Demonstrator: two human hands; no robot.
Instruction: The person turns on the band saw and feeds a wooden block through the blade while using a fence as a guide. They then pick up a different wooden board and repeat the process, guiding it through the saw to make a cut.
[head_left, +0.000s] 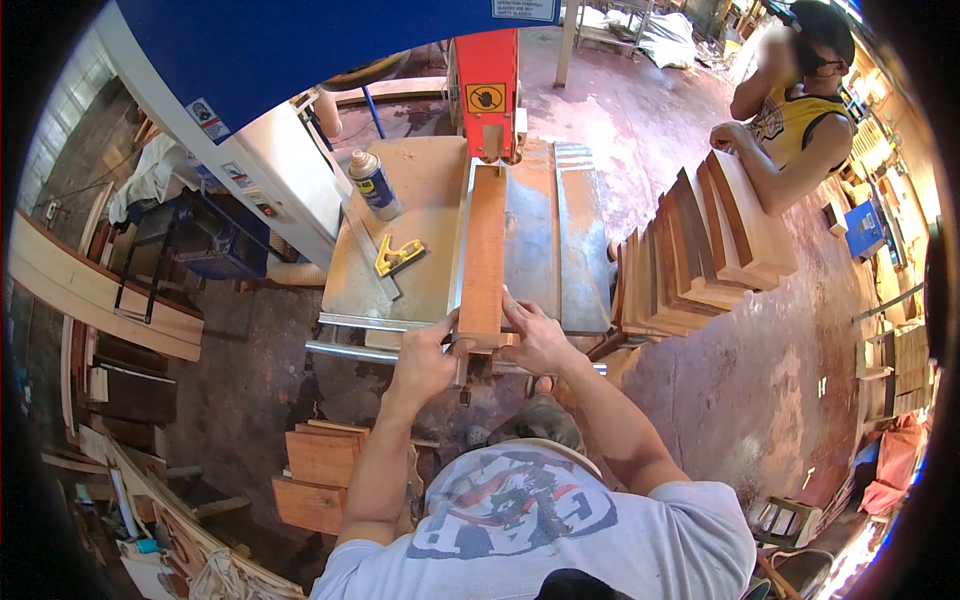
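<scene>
A reddish-brown wooden board [484, 260] lies lengthwise on the bandsaw table [580, 230], along a metal fence [463, 235]. Its far end is at the blade, under the red guard [487, 75]. My left hand [428, 358] grips the near end from the left, fingers closed at the corner by the fence. On the opposite side, my right hand [540, 338] holds the same end, with fingers along the right edge and the thumb at the end face. The undersides of both grips are hidden.
Left of the fence are a spray can [374, 187] and a yellow-headed combination square [400, 256]. A stack of curved wood pieces [690, 245] stands right of the table, with another person [805, 120] leaning on it. Wooden blocks [325, 458] sit low at left.
</scene>
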